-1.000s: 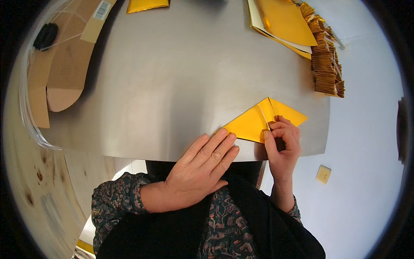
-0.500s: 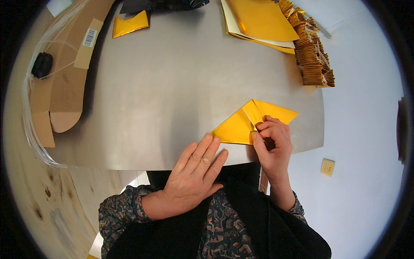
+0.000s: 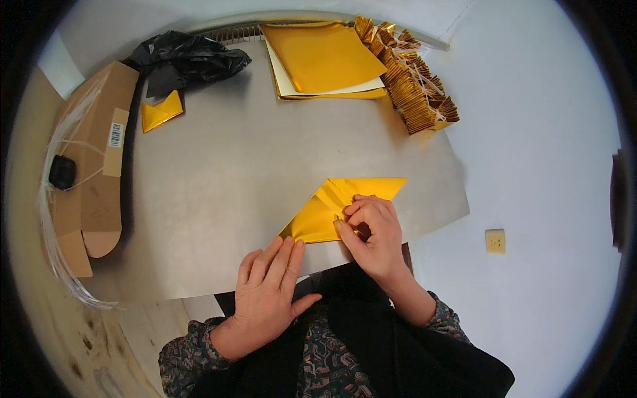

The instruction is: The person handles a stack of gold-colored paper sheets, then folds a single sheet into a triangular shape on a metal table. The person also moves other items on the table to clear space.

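Observation:
A folded sheet of shiny gold paper (image 3: 310, 219) lies near the front edge of the metal table, its left part a slanted triangle and its right part ending in a point. My left hand (image 3: 262, 302) rests with fingers stretched out, the fingertips on the paper's lower left corner. With thumb and bent fingers, my right hand (image 3: 375, 239) pinches a folded flap at the paper's middle, and its fingers hide part of the flap. A small finished-looking folded gold piece (image 3: 161, 114) sits at the far left of the table.
A stack of gold sheets (image 3: 325, 60) lies at the back, beside tied bundles of folded gold pieces (image 3: 415, 89). A black plastic bag (image 3: 189, 60) is at the back left. Along the left stands a cardboard box (image 3: 96, 172) with clear strands and a black object (image 3: 63, 172).
The view has shifted, so the table's back edge shows now. The paper's flap, whose pale edge stood up before, lies flatter under my right fingers. My left fingertips remain at the left corner.

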### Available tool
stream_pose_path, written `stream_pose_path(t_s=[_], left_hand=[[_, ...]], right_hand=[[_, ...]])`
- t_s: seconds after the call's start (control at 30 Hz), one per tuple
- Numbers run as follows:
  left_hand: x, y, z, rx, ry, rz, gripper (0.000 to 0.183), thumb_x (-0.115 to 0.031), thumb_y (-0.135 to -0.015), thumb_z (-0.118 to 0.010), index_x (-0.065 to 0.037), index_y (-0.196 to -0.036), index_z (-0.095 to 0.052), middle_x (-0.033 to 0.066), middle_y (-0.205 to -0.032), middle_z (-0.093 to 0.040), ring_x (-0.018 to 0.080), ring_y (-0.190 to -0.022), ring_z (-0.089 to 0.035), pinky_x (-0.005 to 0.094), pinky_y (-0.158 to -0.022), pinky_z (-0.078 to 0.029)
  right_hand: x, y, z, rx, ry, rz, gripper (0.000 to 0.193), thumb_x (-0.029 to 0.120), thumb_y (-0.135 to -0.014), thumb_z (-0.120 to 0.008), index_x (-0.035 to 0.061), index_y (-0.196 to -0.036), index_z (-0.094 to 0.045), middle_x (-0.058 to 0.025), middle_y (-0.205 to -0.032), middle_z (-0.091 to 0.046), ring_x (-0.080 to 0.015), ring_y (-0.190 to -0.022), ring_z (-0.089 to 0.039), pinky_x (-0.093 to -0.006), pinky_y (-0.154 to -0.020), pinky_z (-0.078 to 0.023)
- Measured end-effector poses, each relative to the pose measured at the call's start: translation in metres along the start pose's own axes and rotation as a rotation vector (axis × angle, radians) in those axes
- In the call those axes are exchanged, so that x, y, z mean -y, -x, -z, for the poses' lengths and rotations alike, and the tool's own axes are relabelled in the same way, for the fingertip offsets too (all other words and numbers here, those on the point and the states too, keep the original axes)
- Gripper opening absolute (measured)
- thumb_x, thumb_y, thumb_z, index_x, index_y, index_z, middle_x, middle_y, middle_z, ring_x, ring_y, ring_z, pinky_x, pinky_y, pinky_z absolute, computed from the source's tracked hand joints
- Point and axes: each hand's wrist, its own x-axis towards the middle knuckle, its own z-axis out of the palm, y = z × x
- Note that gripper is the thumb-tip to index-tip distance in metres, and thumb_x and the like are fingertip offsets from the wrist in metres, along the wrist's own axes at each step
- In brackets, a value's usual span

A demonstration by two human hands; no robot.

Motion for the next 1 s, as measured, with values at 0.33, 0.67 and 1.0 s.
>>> stream_pose_path(t_s=[0.33, 0.67, 1.0], left_hand=[[-0.004, -0.012, -0.004, -0.053, -0.222, 0.004, 0.077, -0.050, -0.082, -0.078, -0.012, -0.146, -0.057, 0.0095, -0.131, -0.055, 0.0282, -0.113, -0.051, 0.0458, -0.101, -0.037], [-0.011, -0.018, 0.000, -0.074, -0.293, -0.023, 0.073, -0.050, -0.084, -0.076, -0.007, -0.141, -0.059, 0.0090, -0.116, -0.057, 0.0269, -0.107, -0.053, 0.0387, -0.090, -0.044], [-0.021, -0.033, -0.010, -0.105, -0.388, -0.032, 0.072, -0.053, -0.084, -0.074, -0.014, -0.143, -0.060, 0.0066, -0.100, -0.051, 0.0264, -0.093, -0.048, 0.0398, -0.082, -0.044]], right_hand=[[-0.002, 0.002, -0.002, -0.061, -0.029, 0.006, 0.020, 0.005, -0.082, -0.077, 0.0059, -0.089, -0.058, -0.0124, -0.096, -0.068, -0.0355, -0.098, -0.063, -0.0438, -0.088, -0.048], [-0.003, 0.004, -0.001, -0.071, 0.042, 0.131, 0.014, 0.007, -0.085, -0.073, 0.0065, -0.093, -0.062, -0.0120, -0.096, -0.065, -0.0361, -0.095, -0.060, -0.0460, -0.085, -0.046], [-0.007, 0.006, -0.004, -0.075, 0.087, 0.211, 0.012, 0.011, -0.088, -0.072, 0.0056, -0.095, -0.064, -0.0109, -0.096, -0.065, -0.0352, -0.095, -0.059, -0.0461, -0.085, -0.046]])
